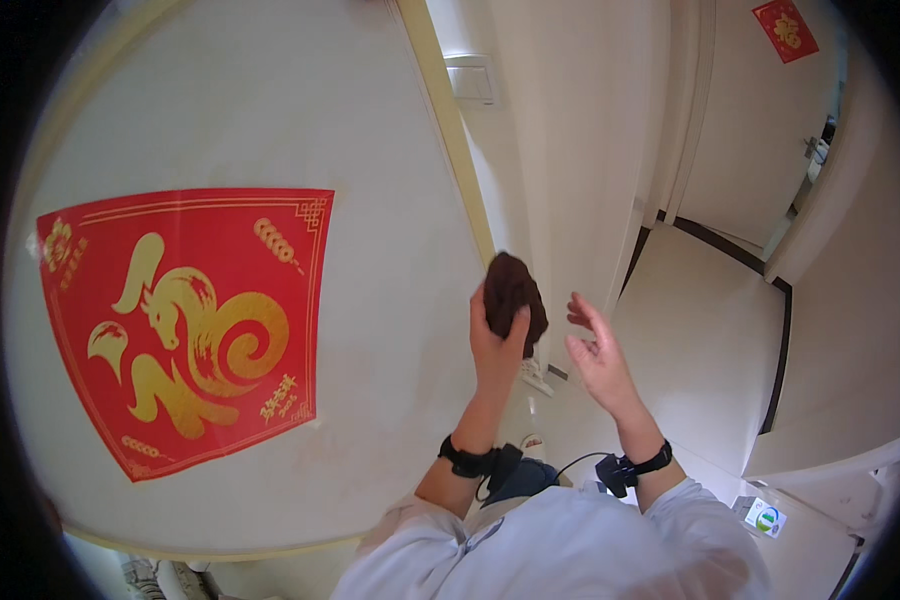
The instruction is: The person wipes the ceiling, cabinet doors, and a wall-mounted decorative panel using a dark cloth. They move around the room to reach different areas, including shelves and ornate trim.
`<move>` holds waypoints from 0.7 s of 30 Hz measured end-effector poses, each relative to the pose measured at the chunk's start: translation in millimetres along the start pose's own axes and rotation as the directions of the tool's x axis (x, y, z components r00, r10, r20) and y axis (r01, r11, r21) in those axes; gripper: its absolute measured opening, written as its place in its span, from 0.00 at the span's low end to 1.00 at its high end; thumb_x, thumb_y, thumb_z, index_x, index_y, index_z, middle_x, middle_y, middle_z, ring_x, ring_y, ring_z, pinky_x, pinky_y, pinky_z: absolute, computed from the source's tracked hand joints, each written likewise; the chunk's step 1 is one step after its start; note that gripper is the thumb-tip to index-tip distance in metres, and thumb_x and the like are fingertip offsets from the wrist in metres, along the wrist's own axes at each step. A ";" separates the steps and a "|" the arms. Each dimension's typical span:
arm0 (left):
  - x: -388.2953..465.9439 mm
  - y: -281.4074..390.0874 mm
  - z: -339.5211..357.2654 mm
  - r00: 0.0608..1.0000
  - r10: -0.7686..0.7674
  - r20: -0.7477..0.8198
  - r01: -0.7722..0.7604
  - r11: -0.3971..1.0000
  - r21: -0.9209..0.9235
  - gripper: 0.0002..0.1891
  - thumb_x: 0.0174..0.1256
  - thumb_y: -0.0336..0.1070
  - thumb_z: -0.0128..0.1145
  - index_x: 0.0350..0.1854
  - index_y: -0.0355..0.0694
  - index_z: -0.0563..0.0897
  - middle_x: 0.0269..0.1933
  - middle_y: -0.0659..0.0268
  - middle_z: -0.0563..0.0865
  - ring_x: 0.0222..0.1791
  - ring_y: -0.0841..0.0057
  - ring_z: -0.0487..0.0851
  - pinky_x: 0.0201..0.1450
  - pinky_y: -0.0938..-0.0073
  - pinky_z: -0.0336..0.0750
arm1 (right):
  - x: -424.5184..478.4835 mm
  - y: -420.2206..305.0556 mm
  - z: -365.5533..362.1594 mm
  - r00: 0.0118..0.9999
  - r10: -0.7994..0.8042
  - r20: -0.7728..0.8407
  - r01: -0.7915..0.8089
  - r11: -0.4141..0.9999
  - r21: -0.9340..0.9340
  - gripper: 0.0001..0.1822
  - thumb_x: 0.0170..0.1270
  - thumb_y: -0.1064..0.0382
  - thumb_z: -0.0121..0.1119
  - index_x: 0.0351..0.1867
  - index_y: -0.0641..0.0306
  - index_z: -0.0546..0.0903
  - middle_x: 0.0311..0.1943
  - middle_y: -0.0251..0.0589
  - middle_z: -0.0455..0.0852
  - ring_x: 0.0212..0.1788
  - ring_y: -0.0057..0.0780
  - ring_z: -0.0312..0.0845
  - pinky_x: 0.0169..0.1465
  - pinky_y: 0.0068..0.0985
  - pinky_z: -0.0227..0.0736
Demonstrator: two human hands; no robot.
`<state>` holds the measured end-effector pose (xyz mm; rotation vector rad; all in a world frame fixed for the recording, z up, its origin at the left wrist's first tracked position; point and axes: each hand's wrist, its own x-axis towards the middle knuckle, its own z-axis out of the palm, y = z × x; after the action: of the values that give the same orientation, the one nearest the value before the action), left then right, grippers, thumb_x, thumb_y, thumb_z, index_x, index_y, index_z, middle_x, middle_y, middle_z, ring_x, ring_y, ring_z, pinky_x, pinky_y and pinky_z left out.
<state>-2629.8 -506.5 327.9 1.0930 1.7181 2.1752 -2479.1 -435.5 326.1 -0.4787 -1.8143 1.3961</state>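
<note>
My left hand [498, 349] grips a bunched dark brown cloth [514, 300] near the edge of a white door panel [390, 247] with yellowish edging. To its right, my right hand [598, 360] is raised with its fingers apart, touching nothing. A red paper decoration [187, 322] with a gold horse design and writing is fixed flat on the panel at left. Both wrists wear black straps with small dark devices, and a thin cable runs between them.
A white wall switch [471, 80] is beyond the panel's edge. Pale floor with dark border strips leads to another door [750, 120], which bears a small red decoration [786, 30]. A white box [765, 517] with green and blue print stands at lower right.
</note>
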 end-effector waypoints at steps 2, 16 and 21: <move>40.2 3.3 9.5 0.996 0.082 -0.038 -0.083 0.996 -0.023 0.32 0.66 0.30 0.65 0.71 0.33 0.67 0.66 0.56 0.76 0.66 0.66 0.75 0.70 0.66 0.68 | 23.8 -0.2 -5.3 1.000 0.026 -0.014 -0.026 0.999 -0.044 0.31 0.72 0.61 0.59 0.75 0.63 0.66 0.66 0.49 0.73 0.68 0.39 0.71 0.63 0.35 0.75; 252.5 59.4 74.2 0.779 0.627 0.004 -0.460 0.568 0.682 0.39 0.60 0.37 0.69 0.73 0.38 0.66 0.65 0.47 0.73 0.64 0.48 0.74 0.67 0.55 0.71 | 169.6 6.7 -6.7 0.997 -0.079 -0.008 0.079 0.997 -0.026 0.31 0.70 0.70 0.60 0.74 0.58 0.68 0.62 0.41 0.74 0.66 0.33 0.71 0.62 0.30 0.74; 246.9 31.0 72.0 0.825 0.565 0.016 -0.411 0.580 0.703 0.40 0.56 0.36 0.72 0.72 0.38 0.68 0.65 0.48 0.74 0.63 0.47 0.75 0.63 0.55 0.74 | 206.9 16.3 -10.9 0.993 -0.079 0.088 0.081 0.997 -0.017 0.31 0.69 0.70 0.60 0.73 0.56 0.69 0.62 0.41 0.74 0.66 0.33 0.71 0.63 0.31 0.73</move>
<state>-2753.0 -327.9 469.3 1.7461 2.7334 1.9825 -2602.4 -278.7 384.6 -0.3560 -1.8984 1.3641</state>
